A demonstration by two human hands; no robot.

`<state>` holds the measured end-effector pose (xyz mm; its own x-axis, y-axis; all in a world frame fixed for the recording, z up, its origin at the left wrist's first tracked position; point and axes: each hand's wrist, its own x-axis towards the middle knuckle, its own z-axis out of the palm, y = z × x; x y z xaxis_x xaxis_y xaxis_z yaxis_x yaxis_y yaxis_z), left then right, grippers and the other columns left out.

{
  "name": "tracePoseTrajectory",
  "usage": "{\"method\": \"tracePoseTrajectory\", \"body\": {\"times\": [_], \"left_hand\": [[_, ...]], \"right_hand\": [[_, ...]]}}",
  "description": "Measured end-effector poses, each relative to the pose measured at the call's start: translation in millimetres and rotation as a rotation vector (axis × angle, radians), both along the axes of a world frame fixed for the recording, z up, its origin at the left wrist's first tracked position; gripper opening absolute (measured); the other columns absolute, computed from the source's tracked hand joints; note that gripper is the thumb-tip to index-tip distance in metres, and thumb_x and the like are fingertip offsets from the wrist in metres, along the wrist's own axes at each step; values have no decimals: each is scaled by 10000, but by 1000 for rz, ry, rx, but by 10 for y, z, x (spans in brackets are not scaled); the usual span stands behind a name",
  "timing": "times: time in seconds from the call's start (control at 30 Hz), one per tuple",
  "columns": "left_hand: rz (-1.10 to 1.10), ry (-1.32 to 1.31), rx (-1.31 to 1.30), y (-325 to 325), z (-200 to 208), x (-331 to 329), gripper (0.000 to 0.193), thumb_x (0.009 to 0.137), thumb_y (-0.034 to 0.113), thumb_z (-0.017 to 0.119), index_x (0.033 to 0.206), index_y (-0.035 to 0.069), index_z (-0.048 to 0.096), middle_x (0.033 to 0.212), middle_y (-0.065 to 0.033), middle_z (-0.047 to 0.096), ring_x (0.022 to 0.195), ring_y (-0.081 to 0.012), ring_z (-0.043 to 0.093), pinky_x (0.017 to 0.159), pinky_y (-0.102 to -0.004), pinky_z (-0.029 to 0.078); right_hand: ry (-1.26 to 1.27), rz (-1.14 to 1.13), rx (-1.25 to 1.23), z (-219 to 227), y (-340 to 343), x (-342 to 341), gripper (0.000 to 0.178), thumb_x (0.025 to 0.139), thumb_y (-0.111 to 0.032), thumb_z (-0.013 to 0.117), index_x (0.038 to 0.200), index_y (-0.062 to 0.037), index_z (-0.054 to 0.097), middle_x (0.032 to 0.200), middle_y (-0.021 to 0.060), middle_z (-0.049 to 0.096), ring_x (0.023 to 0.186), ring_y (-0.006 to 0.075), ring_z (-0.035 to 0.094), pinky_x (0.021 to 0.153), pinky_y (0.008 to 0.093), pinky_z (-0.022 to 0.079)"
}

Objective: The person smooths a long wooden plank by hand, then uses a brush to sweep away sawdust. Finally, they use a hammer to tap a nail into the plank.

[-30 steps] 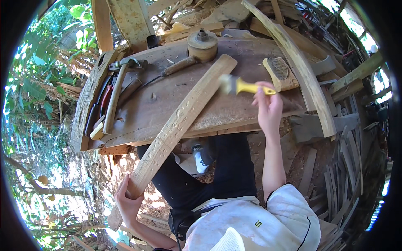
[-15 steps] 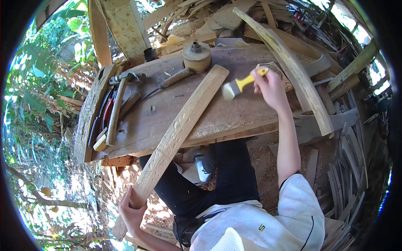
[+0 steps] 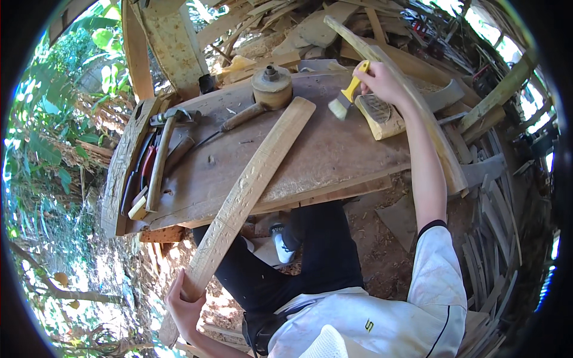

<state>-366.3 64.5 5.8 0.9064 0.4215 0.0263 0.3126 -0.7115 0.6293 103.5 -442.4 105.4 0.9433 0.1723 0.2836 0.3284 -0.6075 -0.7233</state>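
Right hand [image 3: 382, 85]: grips yellow brush [image 3: 356, 82], now shifted far right, clear of board | Left hand [image 3: 185, 305]: still grips carved board [image 3: 246, 190] at near-left end, board slanting across surface [image 3: 340, 156] | Brushing: apparently paused

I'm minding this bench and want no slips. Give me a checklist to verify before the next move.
1. Plank gripped: ok, the left hand holds its near part.
2. Brush in hand: ok, the right hand holds its yellow handle.
3. Bristles clear of the plank: ok, they are to its right, apart from it.
4. Hammer out of the way: ok, it lies at the left of the workbench, apart from the plank.
5. Plank firmly seated: cannot tell; it extends over the workbench, but contact is unclear.
6. Plank's carved marks free of dust: cannot tell, too small to see.
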Motion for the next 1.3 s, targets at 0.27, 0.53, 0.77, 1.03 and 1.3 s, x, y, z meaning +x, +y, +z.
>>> {"method": "tracePoseTrajectory", "body": {"times": [0.27,0.53,0.77,1.03,1.3], "left_hand": [[-8,-33,-1,53,-26,-32,832,573,-20,871,1377,-37,661,1122,-177,754,968,-257,721,866,-371,556],[16,-7,21,64,-40,-100,856,578,-10,891,1399,-27,651,1125,-175,756,964,-250,714,865,-369,551],[-9,1,-3,47,-55,-67,838,587,-9,900,1386,-45,649,1162,-193,752,1055,-283,727,947,-386,552],[-17,-11,3,98,-83,-96,836,577,-16,902,1373,-58,649,1169,-212,748,1069,-296,729,954,-398,557],[-35,-28,30,72,-81,-109,843,569,-16,905,1371,-61,648,1157,-215,747,1058,-301,729,952,-404,554]], "right_hand": [[-130,-55,-206,108,153,-7,278,1054,-315,592,1068,-59,698,802,168,712,777,318,723,733,440,559],[-58,-80,-175,137,55,266,300,1063,-342,593,1131,-64,680,909,182,746,787,345,730,740,415,563],[-318,-376,-324,-56,-370,576,304,1069,-350,574,1155,-75,670,931,157,762,814,282,762,752,442,571],[-272,-437,-757,-125,-136,422,307,1071,-311,547,1210,-65,669,998,223,757,953,428,739,814,527,572],[-326,-339,-498,-231,70,500,246,1071,-304,574,1121,-82,671,892,176,739,769,356,721,730,447,544]]}}
